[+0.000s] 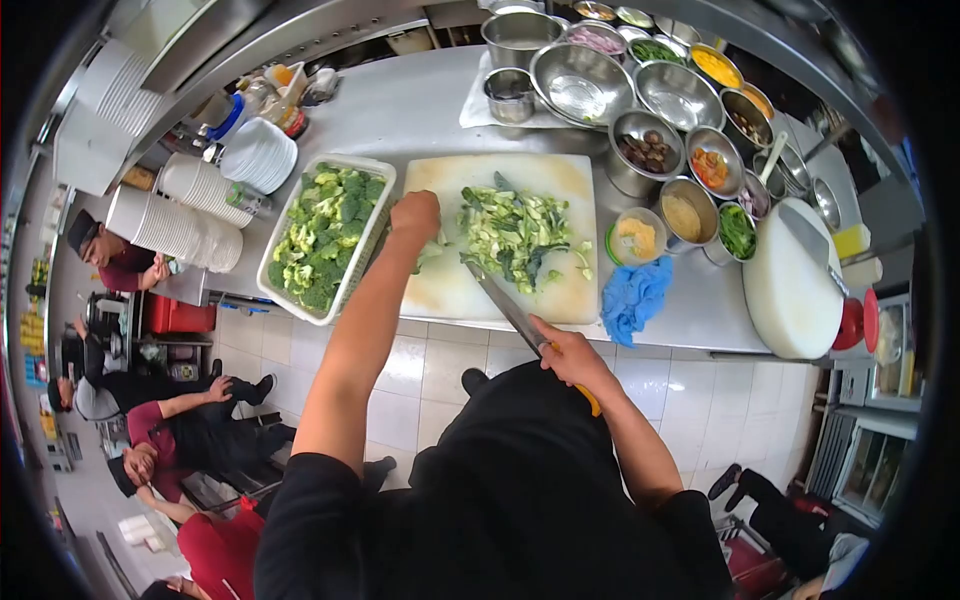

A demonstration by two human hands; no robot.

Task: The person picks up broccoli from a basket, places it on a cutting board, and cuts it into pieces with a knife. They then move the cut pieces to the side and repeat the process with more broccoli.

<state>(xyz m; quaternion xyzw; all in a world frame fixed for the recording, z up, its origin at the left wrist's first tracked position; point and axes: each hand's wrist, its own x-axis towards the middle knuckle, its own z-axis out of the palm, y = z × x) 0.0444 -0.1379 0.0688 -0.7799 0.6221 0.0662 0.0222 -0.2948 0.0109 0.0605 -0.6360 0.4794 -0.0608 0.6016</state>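
The right hand [572, 358] grasps a yellow-handled kitchen knife [508, 308], while the left hand [415, 214] is curled beside the broccoli basket.
The left arm stretches forward, its fingers folded downward (whether they pinch something, I cannot tell); the right elbow is bent, its fist around the handle. The knife lies diagonally, its long steel blade over the near edge of the whitish, stained cutting board [430, 300], tip forward and leftward to the chopped greens [515, 228], leafy and ragged. Further left, the rectangular white plastic basket [345, 293] contains bumpy broccoli florets [328, 230].
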